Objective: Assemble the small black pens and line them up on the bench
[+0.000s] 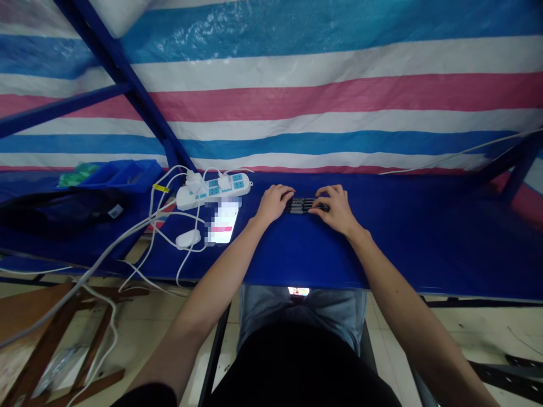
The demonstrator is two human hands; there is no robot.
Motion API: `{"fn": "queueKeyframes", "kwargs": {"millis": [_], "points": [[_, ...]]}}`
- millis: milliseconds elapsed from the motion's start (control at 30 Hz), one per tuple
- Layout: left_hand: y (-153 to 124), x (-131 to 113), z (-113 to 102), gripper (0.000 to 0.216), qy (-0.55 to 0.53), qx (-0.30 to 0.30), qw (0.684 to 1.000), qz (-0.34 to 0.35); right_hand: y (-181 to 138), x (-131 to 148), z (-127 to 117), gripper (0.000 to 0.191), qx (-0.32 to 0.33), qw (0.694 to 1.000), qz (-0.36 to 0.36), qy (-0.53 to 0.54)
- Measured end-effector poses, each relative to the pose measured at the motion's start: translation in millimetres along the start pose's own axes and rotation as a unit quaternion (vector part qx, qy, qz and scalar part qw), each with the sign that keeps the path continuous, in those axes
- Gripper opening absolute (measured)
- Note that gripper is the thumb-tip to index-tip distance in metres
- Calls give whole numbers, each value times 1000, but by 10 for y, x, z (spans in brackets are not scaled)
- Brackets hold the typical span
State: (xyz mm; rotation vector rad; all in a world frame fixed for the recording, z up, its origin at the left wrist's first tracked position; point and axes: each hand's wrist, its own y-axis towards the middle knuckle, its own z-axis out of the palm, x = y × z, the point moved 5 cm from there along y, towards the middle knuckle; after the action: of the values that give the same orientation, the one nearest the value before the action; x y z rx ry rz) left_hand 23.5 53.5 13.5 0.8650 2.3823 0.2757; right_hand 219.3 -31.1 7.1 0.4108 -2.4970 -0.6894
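1. Black cloth (305, 367) over the wearer's torso lies nearest, at 6 o'clock, blue jeans (261, 316) just beyond.
2. Slim black pen-like sticks with grey middles (299, 205) lie side by side on the glossy blue surface (305, 254), between both hands.
3. Left hand (274, 203), at the sticks' 9 o'clock, bends its fingers at their left ends; whether its grip is closed I cannot tell.
4. Right hand (335, 208), at their 3 o'clock, curves thumb and fingers about the right ends; how firm this grip is I cannot tell.
5. Farther toward 9 o'clock, a lit rectangular phone (227, 223) lies near a long white power strip with blue sockets (203, 196).
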Motion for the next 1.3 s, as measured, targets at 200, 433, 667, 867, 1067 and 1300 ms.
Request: {"fn": "queueKeyframes", "kwargs": {"millis": [200,433,667,867,1067,1300], "points": [[-20,-162,-75,24,-25,-22,996,77,-28,67,113,15,52,997,-52,11],[-67,-342,-87,29,-24,-6,991,130,-15,73,23,13,-12,1000,-25,11],[-55,-323,-93,23,-24,-25,990,135,-3,29,-14,23,-20,999,4,-25],[-62,-322,-84,30,-3,-12,990,142,0,123,10,35,-8,997,-33,-76],[-64,-341,-64,50,6,20,995,99,-8,136,-11,35,-19,998,-44,-50],[-80,-307,-77,23,-21,-7,996,92,-10,114,-3,40,-37,999,-22,-24]]}}
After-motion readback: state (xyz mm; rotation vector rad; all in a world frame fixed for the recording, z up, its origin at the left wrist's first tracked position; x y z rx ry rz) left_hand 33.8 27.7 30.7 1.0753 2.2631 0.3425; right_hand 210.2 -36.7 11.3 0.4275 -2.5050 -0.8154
